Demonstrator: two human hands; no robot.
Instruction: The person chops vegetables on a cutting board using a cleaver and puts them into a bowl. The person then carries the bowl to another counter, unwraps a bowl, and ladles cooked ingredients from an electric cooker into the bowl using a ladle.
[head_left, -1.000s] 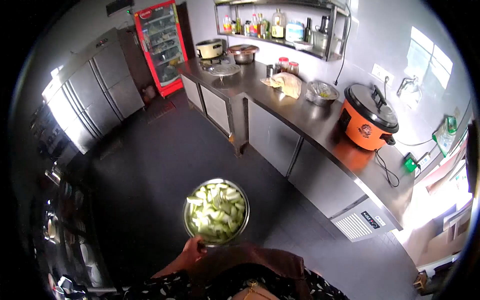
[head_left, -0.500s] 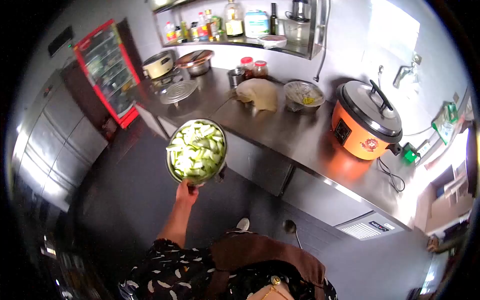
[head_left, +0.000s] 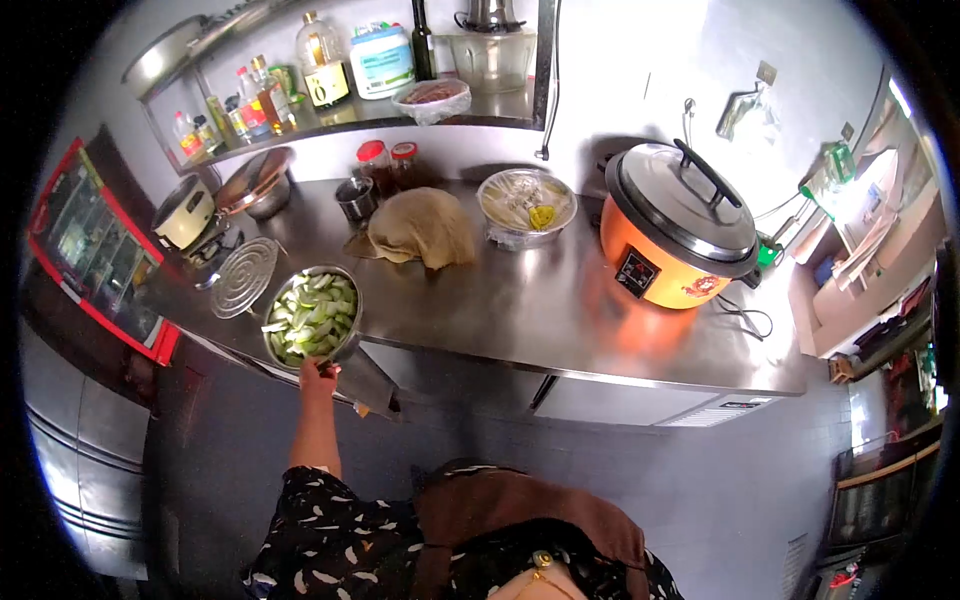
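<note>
Already cut into pale-green pieces and gathered in a metal bowl; not yet let go, at the front edge of the steel counter. Cannot tell whether resting or raised. Heaped near the brim, with whitish faces and greener edges. Gripped at the near rim by the left hand. For the right hand, out of view, no telling. Just beside a ringed metal rack, well apart from an orange cooker.

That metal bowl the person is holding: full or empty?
Full, or nearly so: pale-green cut pieces hide the bottom of the metal bowl and reach about to its rim, where the left hand grips it.
</note>
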